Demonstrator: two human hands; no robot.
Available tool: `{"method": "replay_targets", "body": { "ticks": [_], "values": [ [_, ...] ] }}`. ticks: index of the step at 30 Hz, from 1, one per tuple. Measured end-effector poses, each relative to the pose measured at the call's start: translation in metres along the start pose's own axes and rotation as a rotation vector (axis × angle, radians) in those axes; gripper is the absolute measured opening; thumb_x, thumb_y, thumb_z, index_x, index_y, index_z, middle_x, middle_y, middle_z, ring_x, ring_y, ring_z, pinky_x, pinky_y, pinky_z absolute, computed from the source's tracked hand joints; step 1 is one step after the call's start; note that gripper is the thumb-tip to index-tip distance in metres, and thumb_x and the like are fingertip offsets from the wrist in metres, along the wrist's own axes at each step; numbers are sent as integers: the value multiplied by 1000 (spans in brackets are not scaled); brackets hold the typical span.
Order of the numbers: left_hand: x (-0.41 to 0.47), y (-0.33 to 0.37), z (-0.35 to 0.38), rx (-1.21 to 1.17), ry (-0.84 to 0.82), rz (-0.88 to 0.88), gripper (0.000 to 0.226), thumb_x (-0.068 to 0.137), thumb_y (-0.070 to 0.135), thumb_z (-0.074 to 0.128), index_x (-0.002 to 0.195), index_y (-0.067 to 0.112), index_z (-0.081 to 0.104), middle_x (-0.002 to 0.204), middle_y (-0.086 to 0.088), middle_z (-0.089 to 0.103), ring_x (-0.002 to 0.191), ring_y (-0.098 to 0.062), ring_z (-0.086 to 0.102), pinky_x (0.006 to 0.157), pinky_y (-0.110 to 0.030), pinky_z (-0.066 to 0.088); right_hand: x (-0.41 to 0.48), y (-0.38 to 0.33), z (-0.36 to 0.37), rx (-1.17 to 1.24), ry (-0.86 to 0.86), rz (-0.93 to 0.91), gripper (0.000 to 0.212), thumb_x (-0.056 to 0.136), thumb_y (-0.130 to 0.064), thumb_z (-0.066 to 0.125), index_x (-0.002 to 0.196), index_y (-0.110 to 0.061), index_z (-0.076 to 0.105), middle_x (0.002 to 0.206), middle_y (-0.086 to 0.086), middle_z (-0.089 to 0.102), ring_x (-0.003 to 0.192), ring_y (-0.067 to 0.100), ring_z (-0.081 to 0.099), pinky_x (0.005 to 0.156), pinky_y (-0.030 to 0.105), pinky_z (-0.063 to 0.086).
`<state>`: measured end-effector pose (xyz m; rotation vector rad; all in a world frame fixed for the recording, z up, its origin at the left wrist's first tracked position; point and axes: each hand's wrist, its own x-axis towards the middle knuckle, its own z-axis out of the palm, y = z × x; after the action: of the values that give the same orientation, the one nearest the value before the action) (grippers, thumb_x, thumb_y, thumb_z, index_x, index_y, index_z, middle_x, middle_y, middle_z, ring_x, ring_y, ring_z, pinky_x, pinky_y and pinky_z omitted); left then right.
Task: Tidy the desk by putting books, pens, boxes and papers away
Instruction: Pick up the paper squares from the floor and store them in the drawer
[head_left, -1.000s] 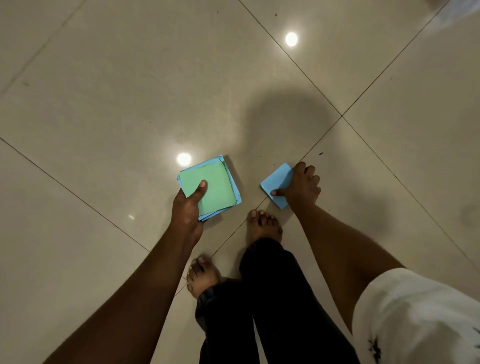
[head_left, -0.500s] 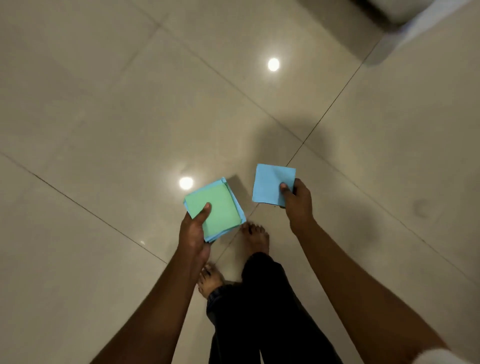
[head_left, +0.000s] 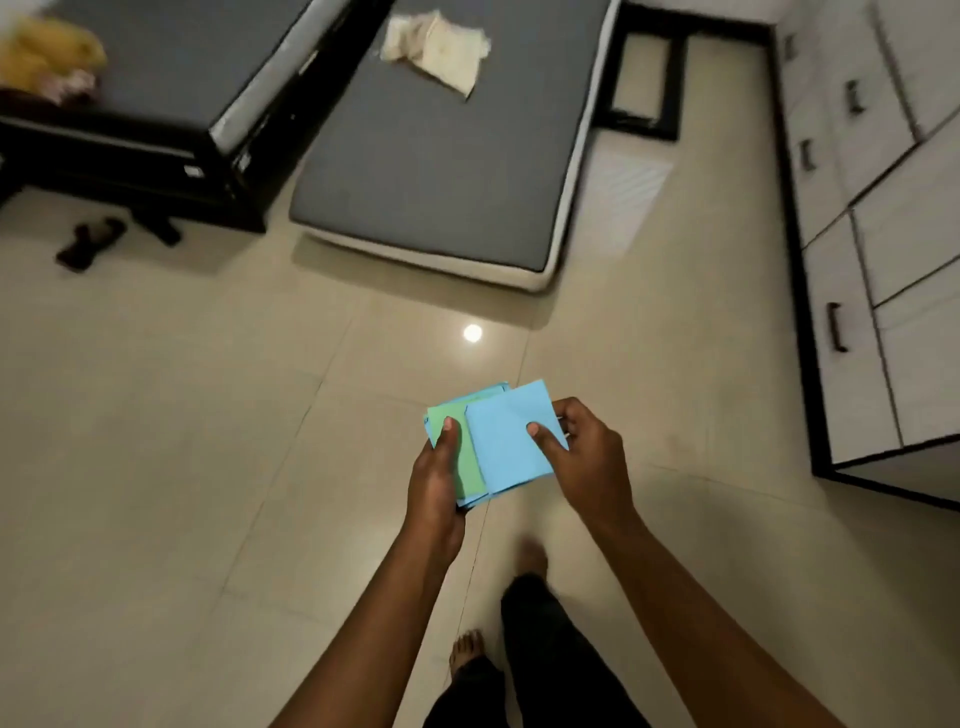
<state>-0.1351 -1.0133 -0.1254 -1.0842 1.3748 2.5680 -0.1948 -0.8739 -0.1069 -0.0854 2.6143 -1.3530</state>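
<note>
Papers held in both hands above tiled floor (head_left: 208, 441).
Left hand (head_left: 436, 478) grips paper stack (head_left: 465, 462), thumb on green top sheet; right hand (head_left: 582, 457) pinches blue sheet (head_left: 506, 441) overlapping the stack.

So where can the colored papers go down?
The floor tiles in front of the grey mattress are bare. The mattress's near end, below the cream cloth, is free too. It's crowded by the slippers beside the black bed.

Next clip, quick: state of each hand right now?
Left hand: closed, gripping the paper stack.
Right hand: closed, pinching a single blue sheet over that stack.
</note>
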Motion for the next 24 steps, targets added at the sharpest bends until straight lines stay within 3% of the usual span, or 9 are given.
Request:
{"method": "replay_targets", "body": {
  "ticks": [3, 6, 9, 11, 14, 17, 19, 24],
  "values": [
    [-58, 5, 44, 98, -141, 10, 35, 90, 38, 57, 120, 22, 59, 109, -5, 71, 100, -25, 68, 81, -41, 55, -48, -15, -50, -49, 165, -2, 26, 86, -39, 65, 103, -21, 58, 88, -5, 69, 77, 14, 66, 62, 31, 54],
    [-101, -9, 91, 200, -279, -26, 32, 89, 25, 61, 121, 19, 59, 108, -9, 71, 98, -30, 68, 81, -44, 56, -91, -9, -103, -194, 328, 3, 33, 86, -46, 60, 108, -22, 56, 89, -6, 66, 75, 11, 62, 54, 19, 43],
    [-130, -29, 142, 275, -399, -56, 35, 90, 21, 61, 123, 14, 58, 110, -14, 70, 99, -34, 67, 84, -48, 55, -128, 15, -151, -234, 473, 1, 35, 84, -53, 59, 102, -23, 57, 92, -12, 61, 81, 7, 56, 56, 16, 37],
    [-147, -46, 185, 312, -485, -82, 33, 91, 20, 59, 123, 14, 57, 110, -15, 69, 100, -36, 67, 85, -48, 54, -151, 38, -192, -146, 577, 18, 34, 84, -55, 57, 102, -26, 59, 95, -19, 54, 87, 4, 52, 60, 13, 41],
    [-170, -72, 249, 346, -615, -127, 30, 91, 17, 58, 121, 14, 58, 110, -14, 70, 98, -35, 67, 80, -44, 56, -178, 70, -260, 169, 738, 163, 22, 88, -39, 59, 109, -32, 56, 105, -25, 50, 96, 1, 53, 69, 10, 42],
    [-196, -110, 318, 397, -737, -167, 28, 90, 15, 56, 119, 13, 58, 109, -14, 70, 96, -34, 68, 74, -40, 57, -199, 113, -338, 481, 691, 302, 14, 91, -26, 59, 105, -30, 59, 104, -11, 64, 92, 7, 61, 69, 18, 48],
    [-215, -139, 368, 430, -833, -188, 29, 91, 15, 55, 119, 11, 58, 109, -16, 70, 97, -36, 67, 76, -42, 56, -213, 144, -389, 533, 650, 344, 8, 92, -23, 58, 97, -26, 64, 99, -4, 70, 88, 12, 64, 62, 21, 49],
    [-257, -216, 486, 507, -963, -217, 33, 89, 17, 58, 121, 11, 57, 108, -17, 70, 96, -39, 67, 75, -44, 56, -245, 204, -506, 488, 792, 410, 10, 84, -32, 68, 91, -27, 62, 96, -4, 69, 90, 15, 66, 57, 20, 48]
  ]
}}
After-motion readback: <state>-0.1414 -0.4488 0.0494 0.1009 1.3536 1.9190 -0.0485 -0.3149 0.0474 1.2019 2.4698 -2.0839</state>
